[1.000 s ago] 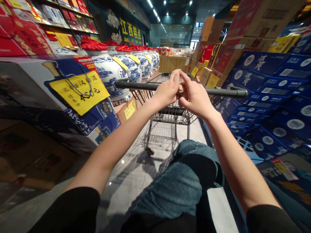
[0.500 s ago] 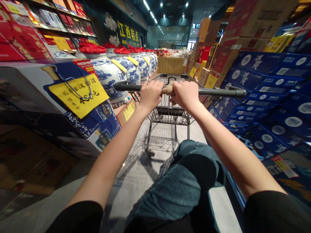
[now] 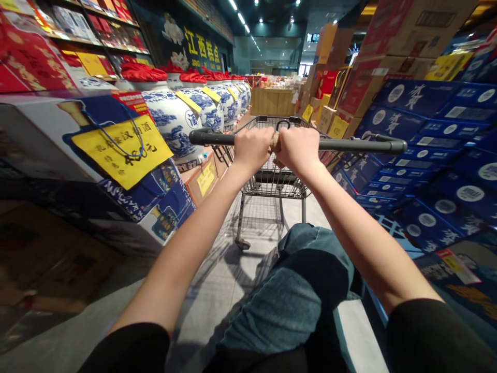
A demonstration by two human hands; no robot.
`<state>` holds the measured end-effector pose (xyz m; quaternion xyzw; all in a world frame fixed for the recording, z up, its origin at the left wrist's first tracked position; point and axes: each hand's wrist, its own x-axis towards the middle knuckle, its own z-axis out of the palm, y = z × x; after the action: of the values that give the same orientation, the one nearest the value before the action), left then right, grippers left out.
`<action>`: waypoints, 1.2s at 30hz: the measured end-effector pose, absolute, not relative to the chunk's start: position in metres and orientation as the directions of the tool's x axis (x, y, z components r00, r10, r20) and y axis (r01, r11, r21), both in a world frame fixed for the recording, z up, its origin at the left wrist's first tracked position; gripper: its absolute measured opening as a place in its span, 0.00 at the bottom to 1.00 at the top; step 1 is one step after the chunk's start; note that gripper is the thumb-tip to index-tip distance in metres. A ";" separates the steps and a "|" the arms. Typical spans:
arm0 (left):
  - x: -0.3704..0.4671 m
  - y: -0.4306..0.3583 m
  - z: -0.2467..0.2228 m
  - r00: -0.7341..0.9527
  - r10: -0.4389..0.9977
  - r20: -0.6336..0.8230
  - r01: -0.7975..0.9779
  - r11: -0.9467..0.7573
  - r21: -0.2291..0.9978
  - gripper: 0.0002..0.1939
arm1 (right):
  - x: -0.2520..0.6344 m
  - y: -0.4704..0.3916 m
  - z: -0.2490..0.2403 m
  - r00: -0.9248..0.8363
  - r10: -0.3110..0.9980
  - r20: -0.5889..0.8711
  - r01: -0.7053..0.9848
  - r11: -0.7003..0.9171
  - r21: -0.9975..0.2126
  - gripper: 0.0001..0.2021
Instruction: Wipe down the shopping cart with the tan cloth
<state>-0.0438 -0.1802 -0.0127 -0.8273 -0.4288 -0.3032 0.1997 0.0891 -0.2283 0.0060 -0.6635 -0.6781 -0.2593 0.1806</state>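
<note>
A wire shopping cart (image 3: 272,181) stands in front of me, its dark handle (image 3: 357,145) running across the view. Both hands grip the middle of this handle, nearly touching each other. My left hand (image 3: 253,146) is wrapped over the bar on the left, and my right hand (image 3: 300,146) closes round it just to the right. Between them shows a bit of tan wrapping (image 3: 275,141) on the bar. The fingertips are hidden behind the handle.
White-and-blue jars (image 3: 169,116) with red cloth tops line the left, behind a box with a yellow price sign (image 3: 123,150). Stacked blue boxes (image 3: 411,124) and brown cartons (image 3: 411,31) rise at the right. A wooden counter (image 3: 273,102) stands ahead.
My left hand has slid right along the handle, closer to my right hand, covering more of the tan wrapping. The handle has shifted slightly right in view.
</note>
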 end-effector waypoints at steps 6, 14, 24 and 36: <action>-0.055 -0.173 -0.019 0.486 0.526 0.698 0.783 -0.617 -0.081 0.17 | 0.126 -0.242 0.008 0.031 0.825 0.564 0.985 -0.120 0.121 0.19; -0.050 -0.163 -0.029 0.443 0.459 0.770 0.762 -0.645 -0.053 0.16 | 0.186 -0.272 0.007 0.177 0.793 0.583 0.951 -0.290 0.106 0.21; -0.046 -0.168 -0.029 0.424 0.490 0.761 0.783 -0.620 -0.037 0.16 | 0.128 -0.242 0.003 -0.029 0.800 0.599 0.992 -0.049 0.113 0.17; -0.050 -0.172 -0.028 0.320 0.530 0.786 0.794 -0.603 0.083 0.15 | 0.183 -0.273 -0.013 0.187 0.710 0.679 0.958 -0.286 0.035 0.19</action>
<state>-0.0504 -0.1716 -0.0277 -0.7962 -0.4155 -0.4091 0.1613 0.1827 -0.2729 -0.0129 -0.7428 -0.5613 -0.3022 0.2046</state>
